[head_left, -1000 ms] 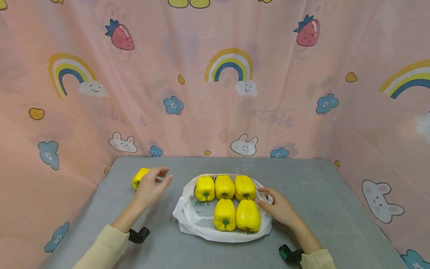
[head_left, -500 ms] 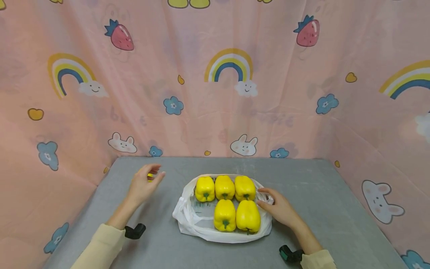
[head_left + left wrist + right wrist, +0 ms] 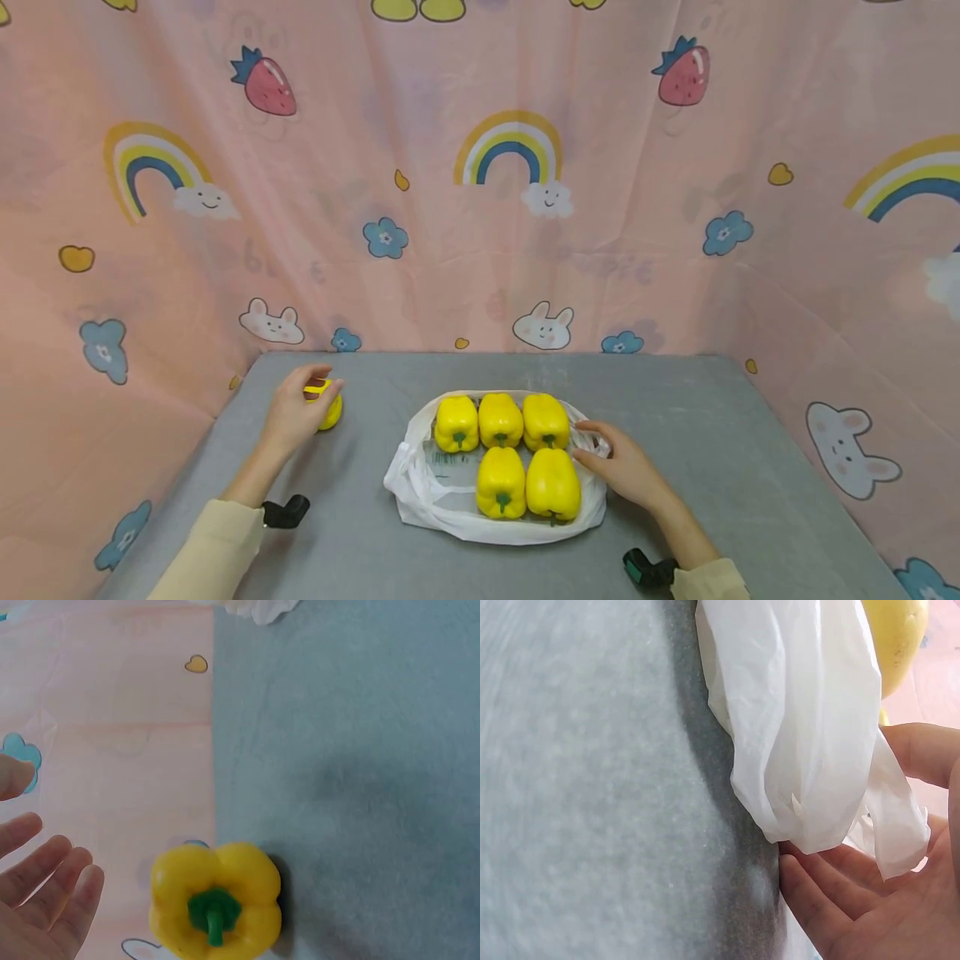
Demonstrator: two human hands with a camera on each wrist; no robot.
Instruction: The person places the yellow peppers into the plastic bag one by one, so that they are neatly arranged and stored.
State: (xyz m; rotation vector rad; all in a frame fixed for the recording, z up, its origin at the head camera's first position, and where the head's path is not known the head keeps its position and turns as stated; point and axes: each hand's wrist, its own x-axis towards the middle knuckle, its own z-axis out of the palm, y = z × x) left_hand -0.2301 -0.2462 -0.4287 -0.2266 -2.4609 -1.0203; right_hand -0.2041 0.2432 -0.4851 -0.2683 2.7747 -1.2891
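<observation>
My left hand [image 3: 288,412] is beside a loose yellow bell pepper [image 3: 331,411] on the left of the table, fingers spread and apart from it. That pepper [image 3: 217,900] shows its green stem in the left wrist view, with the hand [image 3: 49,892] at the left edge. Several more yellow bell peppers [image 3: 502,481] sit in a white plastic bag [image 3: 420,492] whose mouth is spread wide. My right hand [image 3: 630,467] holds the bag's right rim. In the right wrist view, the bag's white film [image 3: 802,727] passes between thumb and fingers.
A grey table [image 3: 735,467] carries everything. Pink printed cloth [image 3: 510,250] rises behind it and along both sides. The bag's front left part has a gap between the peppers, where printed marks [image 3: 450,461] show. Black devices [image 3: 287,512] are worn on both wrists.
My left hand has moved left past the loose bell pepper, which now shows on the hand's right side. The right hand stays at the bag's rim.
</observation>
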